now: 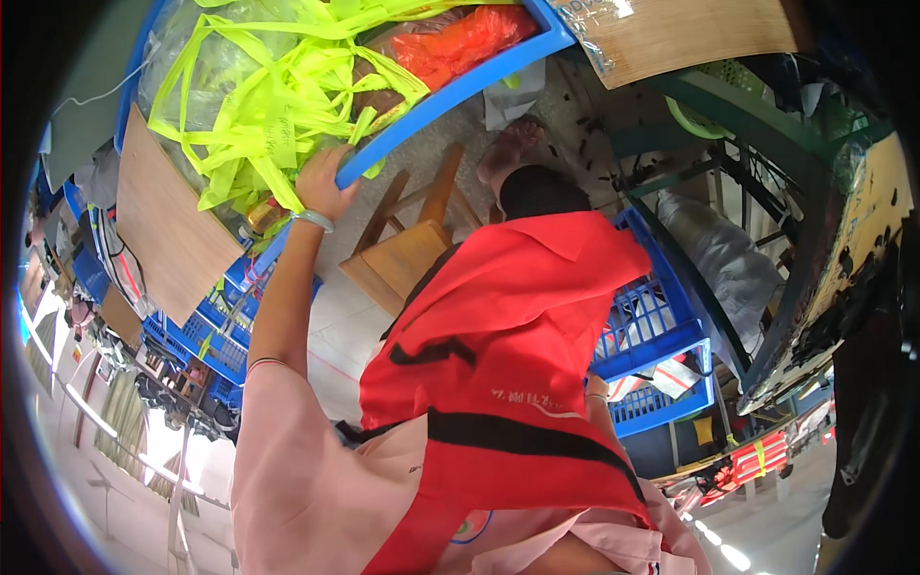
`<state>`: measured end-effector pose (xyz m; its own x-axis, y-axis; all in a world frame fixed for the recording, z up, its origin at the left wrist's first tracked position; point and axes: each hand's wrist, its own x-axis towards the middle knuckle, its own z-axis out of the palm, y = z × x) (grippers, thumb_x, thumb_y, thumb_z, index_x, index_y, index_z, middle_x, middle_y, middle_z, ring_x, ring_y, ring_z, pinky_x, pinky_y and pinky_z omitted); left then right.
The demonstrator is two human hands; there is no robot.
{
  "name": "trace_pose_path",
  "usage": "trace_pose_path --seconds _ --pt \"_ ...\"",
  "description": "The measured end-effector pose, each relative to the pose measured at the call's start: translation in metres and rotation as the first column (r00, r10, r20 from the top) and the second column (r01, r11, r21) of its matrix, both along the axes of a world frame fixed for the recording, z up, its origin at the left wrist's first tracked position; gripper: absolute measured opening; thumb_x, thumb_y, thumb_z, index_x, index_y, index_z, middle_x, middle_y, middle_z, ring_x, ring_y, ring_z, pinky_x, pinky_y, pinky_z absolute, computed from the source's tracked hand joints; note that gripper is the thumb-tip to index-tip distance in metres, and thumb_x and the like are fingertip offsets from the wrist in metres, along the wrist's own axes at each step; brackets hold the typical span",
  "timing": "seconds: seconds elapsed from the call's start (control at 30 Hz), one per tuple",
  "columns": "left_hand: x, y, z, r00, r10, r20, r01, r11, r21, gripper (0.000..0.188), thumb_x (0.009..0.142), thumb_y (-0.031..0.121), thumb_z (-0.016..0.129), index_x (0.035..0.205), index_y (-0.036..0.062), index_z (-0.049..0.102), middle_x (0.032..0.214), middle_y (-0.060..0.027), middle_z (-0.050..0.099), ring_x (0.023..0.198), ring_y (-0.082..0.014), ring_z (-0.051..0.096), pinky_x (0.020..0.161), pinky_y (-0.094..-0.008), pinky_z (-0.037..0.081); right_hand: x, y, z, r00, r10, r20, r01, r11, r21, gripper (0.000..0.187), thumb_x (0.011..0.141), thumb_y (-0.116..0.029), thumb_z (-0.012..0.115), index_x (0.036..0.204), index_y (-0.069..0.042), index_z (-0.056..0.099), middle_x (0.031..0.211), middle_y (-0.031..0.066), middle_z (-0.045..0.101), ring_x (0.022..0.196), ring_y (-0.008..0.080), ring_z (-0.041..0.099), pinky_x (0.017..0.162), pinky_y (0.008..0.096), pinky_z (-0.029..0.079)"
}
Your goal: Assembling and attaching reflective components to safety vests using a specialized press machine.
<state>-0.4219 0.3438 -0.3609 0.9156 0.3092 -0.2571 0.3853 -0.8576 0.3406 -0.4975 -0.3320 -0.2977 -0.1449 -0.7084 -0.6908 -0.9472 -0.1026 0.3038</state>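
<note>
My left hand [324,184] reaches forward and grips the rim of a large blue plastic crate [450,88]. The crate holds a tangle of neon yellow-green straps [278,91] and an orange bundle in clear plastic [460,40]. A silver bangle sits on that wrist. A red fabric garment with black trim [508,364] covers my lap and chest. My right wrist [597,391] shows at the garment's right edge, while the hand itself is hidden under the red cloth.
A small wooden stool [407,254] stands on the floor below the crate, with my bare foot [511,149] beside it. An open blue lattice basket [661,335] sits at my right. A wooden board [172,225] leans at left; a grey sack [724,264] lies under a green metal frame [757,110].
</note>
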Motion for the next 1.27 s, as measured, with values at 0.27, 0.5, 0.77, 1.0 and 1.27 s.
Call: trace_pose_path --seconds 0.27,0.5,0.77,1.0,1.27 --pt "-0.004 -0.006 -0.003 0.998 0.062 -0.021 -0.061 0.998 0.030 0.050 0.069 0.021 0.067 0.118 0.0126 0.059 0.102 -0.0169 0.065 0.092 -0.0360 0.062 0.081 -0.0444 0.049 -0.014 -0.013 -0.005 0.988 -0.137 -0.075 0.139 0.990 0.017 0.033 0.078 -0.022 0.069 0.110 -0.020 0.059 0.100 0.0064 0.063 0.085 0.0294 0.062 0.068 0.0548 0.051" --pt "-0.004 -0.005 -0.001 0.995 0.078 -0.062 -0.077 0.997 0.021 0.047 0.070 0.021 0.068 0.116 0.0120 0.060 0.098 -0.0161 0.066 0.089 -0.0358 0.062 0.079 -0.0440 0.049 -0.013 -0.026 -0.005 0.977 -0.195 -0.088 0.200 0.978 0.061 0.031 0.083 -0.025 0.066 0.113 -0.017 0.060 0.106 0.0055 0.064 0.094 0.0296 0.062 0.070 0.0624 0.051" --pt "-0.004 -0.005 -0.005 0.998 0.070 -0.002 -0.070 0.996 0.057 0.039 0.071 0.022 0.070 0.109 0.0121 0.065 0.093 -0.0134 0.067 0.082 -0.0336 0.064 0.073 -0.0425 0.052 -0.021 -0.039 -0.016 0.942 -0.334 0.012 0.334 0.942 -0.004 0.031 0.082 -0.013 0.063 0.113 -0.009 0.060 0.107 0.0098 0.064 0.095 0.0305 0.062 0.074 0.0571 0.052" --pt "-0.004 -0.009 -0.005 0.991 0.126 -0.046 -0.122 0.989 0.088 0.033 0.077 0.028 0.067 0.107 0.0154 0.065 0.093 -0.0137 0.068 0.084 -0.0345 0.065 0.073 -0.0443 0.052 -0.036 -0.039 -0.026 0.952 -0.059 0.300 0.051 0.998 0.034 0.032 0.078 0.002 0.054 0.109 0.003 0.064 0.092 0.0127 0.067 0.076 0.0268 0.064 0.071 0.0374 0.052" --pt "-0.004 -0.004 -0.009 0.983 0.161 -0.087 -0.154 0.985 0.080 0.035 0.077 0.032 0.067 0.108 0.0169 0.065 0.097 -0.0133 0.069 0.087 -0.0335 0.066 0.075 -0.0436 0.053 -0.008 0.003 -0.002 0.852 -0.221 0.475 0.171 0.974 0.146 0.031 0.078 -0.002 0.057 0.108 0.004 0.062 0.092 0.0192 0.067 0.078 0.0303 0.066 0.071 0.0394 0.054"
